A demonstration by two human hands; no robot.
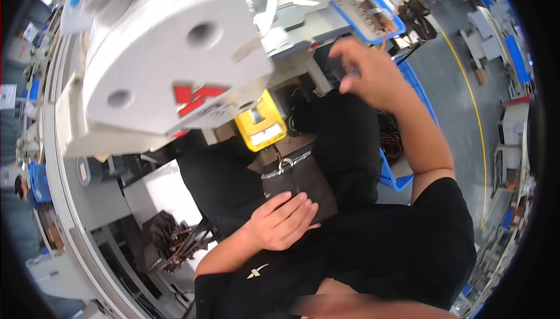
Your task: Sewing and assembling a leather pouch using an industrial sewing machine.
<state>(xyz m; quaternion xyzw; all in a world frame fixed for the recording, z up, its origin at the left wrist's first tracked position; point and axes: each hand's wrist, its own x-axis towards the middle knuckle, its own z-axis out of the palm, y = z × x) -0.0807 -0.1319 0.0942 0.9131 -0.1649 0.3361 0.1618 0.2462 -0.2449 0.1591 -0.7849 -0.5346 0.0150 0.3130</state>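
My left hand (286,222) lies over the lower part of a dark brown leather-like pouch (312,182), fingers across its front and thumb at its lower edge. The pouch rests over my lap, and a metal ring (285,164) and shiny silvery trim show along its upper edge. Raised to the right, away from the pouch, my right hand (370,77) has curled fingers. A small dark blurred thing (336,67) appears between its thumb and fingers; its kind cannot be made out. Just beyond the pouch sits a yellow machine part (261,123).
A large white machine head (175,56) fills the upper left, close over the work. At the back right stands a blue-rimmed tray (382,24) with small parts. A blue crate (398,182) is beside my right thigh. Dark straps (175,240) lie bunched at the left.
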